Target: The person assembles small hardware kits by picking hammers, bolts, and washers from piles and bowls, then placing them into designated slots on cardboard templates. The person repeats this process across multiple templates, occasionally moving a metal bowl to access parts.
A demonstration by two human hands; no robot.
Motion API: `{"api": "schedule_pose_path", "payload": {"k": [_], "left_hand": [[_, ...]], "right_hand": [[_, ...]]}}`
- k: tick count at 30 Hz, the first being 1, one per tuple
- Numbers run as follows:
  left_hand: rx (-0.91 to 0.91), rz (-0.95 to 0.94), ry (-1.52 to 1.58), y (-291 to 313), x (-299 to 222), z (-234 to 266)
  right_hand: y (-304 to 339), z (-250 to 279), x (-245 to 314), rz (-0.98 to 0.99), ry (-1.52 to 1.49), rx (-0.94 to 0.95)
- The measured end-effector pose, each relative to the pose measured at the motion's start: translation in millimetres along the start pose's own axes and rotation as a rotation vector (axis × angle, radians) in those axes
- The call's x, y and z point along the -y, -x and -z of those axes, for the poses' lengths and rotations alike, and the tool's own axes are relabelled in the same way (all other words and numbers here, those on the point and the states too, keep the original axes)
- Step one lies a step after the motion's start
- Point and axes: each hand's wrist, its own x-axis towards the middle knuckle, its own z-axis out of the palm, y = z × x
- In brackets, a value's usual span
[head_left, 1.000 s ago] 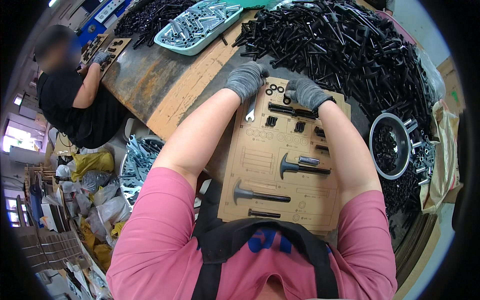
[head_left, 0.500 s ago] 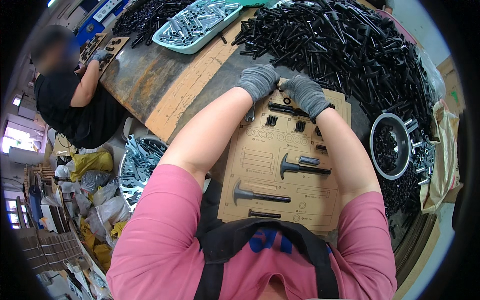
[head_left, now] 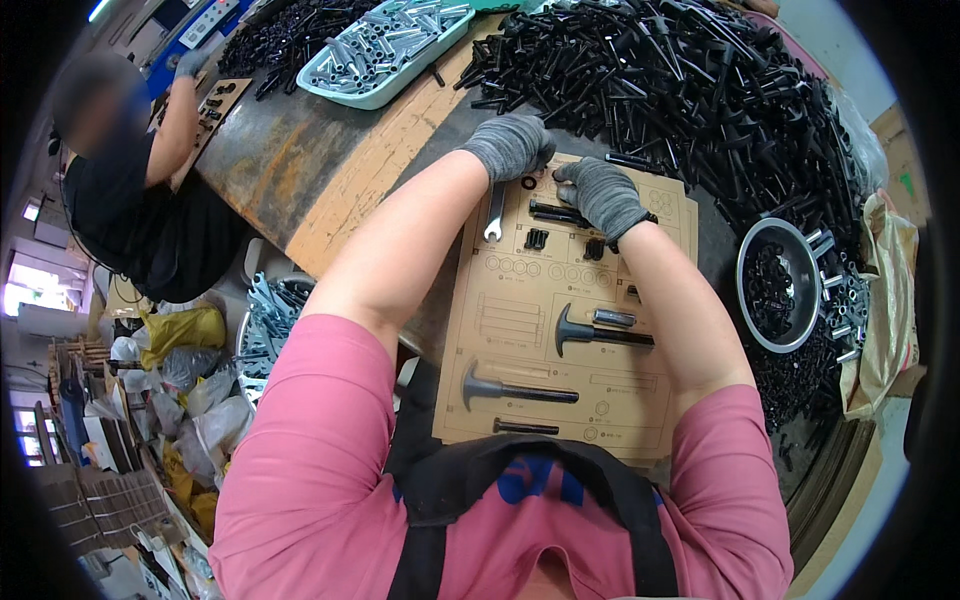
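Note:
My left hand (head_left: pixel 510 149), in a grey glove, is at the far edge of a brown printed cardboard sheet (head_left: pixel 480 340). Its fingers curl inward, and what they hold, if anything, is hidden. Just below the fingertips lies a small black ring (head_left: pixel 529 183). My gloved right hand (head_left: pixel 603 196) hovers over the sheet's upper part, fingers pinched on something I cannot make out. Beside it lie a black bolt (head_left: pixel 556 213) and short black screws (head_left: pixel 536 239). An open-end wrench (head_left: pixel 494 222) sits by my left forearm. Lower down rest two black T-shaped pieces (head_left: pixel 520 391) and a long bolt (head_left: pixel 527 427).
Black metal parts (head_left: pixel 650 80) are heaped at the far right. A pale blue tray (head_left: pixel 385 88) holds silver tubes. To the right stands a steel bowl (head_left: pixel 780 290) of small black parts. A container of wrenches (head_left: pixel 272 325) sits left. A co-worker (head_left: pixel 120 190) works far left.
My hands have moved a little apart, the right one shifting toward me. More of the wrench and the black ring shows. The co-worker's hand has lifted away from their board.

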Motion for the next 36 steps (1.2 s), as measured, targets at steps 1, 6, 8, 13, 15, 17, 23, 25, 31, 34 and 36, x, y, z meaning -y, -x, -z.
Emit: {"api": "schedule_pose_path", "payload": {"k": [1,6,8,13,15,17,23,25,31,34,36], "left_hand": [[0.042,-0.006,-0.041,2.3,2.4,-1.4],[-0.081,-0.11,0.084,22.2,19.0,-6.5],[-0.125,-0.097,0.144,25.7,17.4,-8.1],[-0.085,0.029,0.017,24.7,-3.3,-12.9],[-0.08,0.128,0.017,22.7,-13.5,-15.6],[-0.094,0.196,0.021,23.0,-19.4,-17.7],[-0.127,0.24,0.034,24.4,-23.5,-22.5],[-0.138,0.239,0.039,24.3,-22.9,-22.9],[-0.134,0.267,0.017,24.5,-25.5,-22.3],[-0.139,0.265,0.02,25.1,-26.9,-21.7],[-0.133,0.273,0.022,24.0,-26.8,-21.3]], "right_hand": [[0.0,-1.5,-0.1,0.005,0.013,-0.032],[-6.4,-5.9,-6.1,0.038,-0.008,-0.079],[-8.5,-3.8,-10.3,0.082,-0.041,-0.066],[-7.9,0.0,-10.1,0.068,0.025,-0.015],[-8.2,-1.9,-5.1,0.032,0.069,-0.047],[-9.4,-4.7,-0.7,0.05,0.05,-0.106],[-14.1,-10.1,3.6,-0.006,-0.017,-0.111],[-13.5,-10.7,2.7,0.011,-0.029,-0.122],[-5.4,-10.5,-8.4,0.077,-0.226,-0.265],[14.3,-2.1,-27.3,0.118,-0.38,-0.521],[40.8,9.4,-48.4,0.136,-0.489,-0.636]]}}
